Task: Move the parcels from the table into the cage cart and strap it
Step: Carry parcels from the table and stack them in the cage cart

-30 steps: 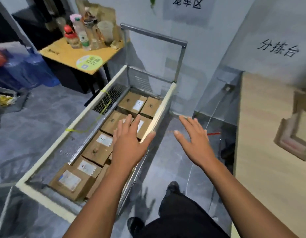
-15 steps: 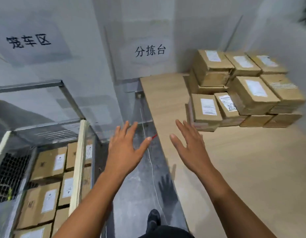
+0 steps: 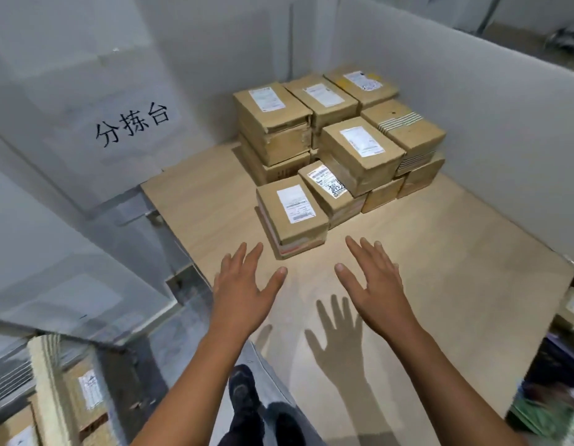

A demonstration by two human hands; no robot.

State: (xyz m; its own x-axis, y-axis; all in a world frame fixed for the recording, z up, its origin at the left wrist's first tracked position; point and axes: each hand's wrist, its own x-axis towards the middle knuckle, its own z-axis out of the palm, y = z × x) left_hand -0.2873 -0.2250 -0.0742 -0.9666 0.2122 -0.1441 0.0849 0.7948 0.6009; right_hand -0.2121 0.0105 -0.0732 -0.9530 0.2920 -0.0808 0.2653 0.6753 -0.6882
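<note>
Down at far left, the cage cart (image 3: 49, 381) shows its padded rail, with labelled parcels (image 3: 89, 389) inside. The left hand (image 3: 244, 291) hovers above the table (image 3: 440, 259) edge, fingers spread, holding nothing. The nearest parcel (image 3: 292, 217) sits just beyond both hands. The right hand (image 3: 372, 288) is likewise spread and empty. The stack (image 3: 343, 133) fills the table's back corner.

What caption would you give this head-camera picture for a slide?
Open left hand and right hand hover above the table, just short of the nearest parcel of a stack.
</note>
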